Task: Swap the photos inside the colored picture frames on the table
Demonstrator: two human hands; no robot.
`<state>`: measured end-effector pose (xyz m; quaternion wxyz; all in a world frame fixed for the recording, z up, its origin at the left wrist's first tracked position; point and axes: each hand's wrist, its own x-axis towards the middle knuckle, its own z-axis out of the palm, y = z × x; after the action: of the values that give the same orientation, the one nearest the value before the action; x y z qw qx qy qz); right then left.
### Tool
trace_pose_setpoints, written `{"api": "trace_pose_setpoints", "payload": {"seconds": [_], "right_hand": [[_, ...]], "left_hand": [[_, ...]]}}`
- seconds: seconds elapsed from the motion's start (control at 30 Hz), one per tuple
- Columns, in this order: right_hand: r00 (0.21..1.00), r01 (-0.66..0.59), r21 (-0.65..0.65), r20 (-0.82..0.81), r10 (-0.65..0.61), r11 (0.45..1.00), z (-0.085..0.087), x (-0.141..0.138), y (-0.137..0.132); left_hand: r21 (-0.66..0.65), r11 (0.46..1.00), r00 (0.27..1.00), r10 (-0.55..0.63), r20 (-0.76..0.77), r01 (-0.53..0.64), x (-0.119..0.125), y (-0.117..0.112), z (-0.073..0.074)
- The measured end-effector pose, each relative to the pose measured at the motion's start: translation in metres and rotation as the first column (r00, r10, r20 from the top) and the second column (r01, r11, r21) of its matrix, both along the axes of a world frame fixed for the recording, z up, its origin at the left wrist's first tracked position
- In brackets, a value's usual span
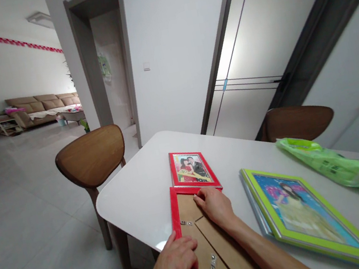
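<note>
A red picture frame (174, 209) lies face down on the white table, its brown backing board (187, 205) turned up. Small metal hangers (213, 263) and a dark slanting strut line show on the board. My left hand (174, 265) is closed around the frame's lower left corner, fingers resting over its side. At the frame's far end my right hand (215, 204) pinches near the inner edge; a tiny light bit shows at its fingertips, too small to name. Just beyond, touching or nearly so, another red frame (194, 169) lies face up with a couple's photo.
To the right, a lime-green picture frame (305, 219) rests on another frame. A green plastic bag (333, 163) lies behind it on the white table (135, 198). Wooden chairs stand at the left (95, 156) and far right (297, 123).
</note>
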<state>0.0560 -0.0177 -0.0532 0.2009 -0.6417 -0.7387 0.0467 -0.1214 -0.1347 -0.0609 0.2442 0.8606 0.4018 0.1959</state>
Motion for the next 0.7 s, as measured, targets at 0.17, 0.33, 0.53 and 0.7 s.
{"api": "trace_pose_setpoints", "payload": {"seconds": [0.17,0.33,0.53,0.7], "right_hand": [[0.994,0.105,0.014,-0.02,-0.105,0.994,-0.006,-0.003,0.007],[0.989,0.061,0.021,-0.139,-0.058,0.998,0.0,0.001,0.004],[0.939,-0.004,0.022,-0.344,0.011,1.0,0.012,0.027,-0.022],[0.78,0.11,-0.067,-0.613,-0.128,0.992,0.006,0.067,-0.05]], "left_hand": [[-0.06,0.998,0.994,0.027,-0.103,-0.033,0.003,-0.002,0.013],[-0.073,0.997,0.984,-0.006,-0.178,-0.007,0.01,-0.003,0.028],[-0.043,0.996,0.969,-0.083,-0.231,0.075,0.036,-0.005,0.014],[-0.03,0.997,0.983,-0.069,-0.171,0.065,0.035,-0.005,0.01]]}}
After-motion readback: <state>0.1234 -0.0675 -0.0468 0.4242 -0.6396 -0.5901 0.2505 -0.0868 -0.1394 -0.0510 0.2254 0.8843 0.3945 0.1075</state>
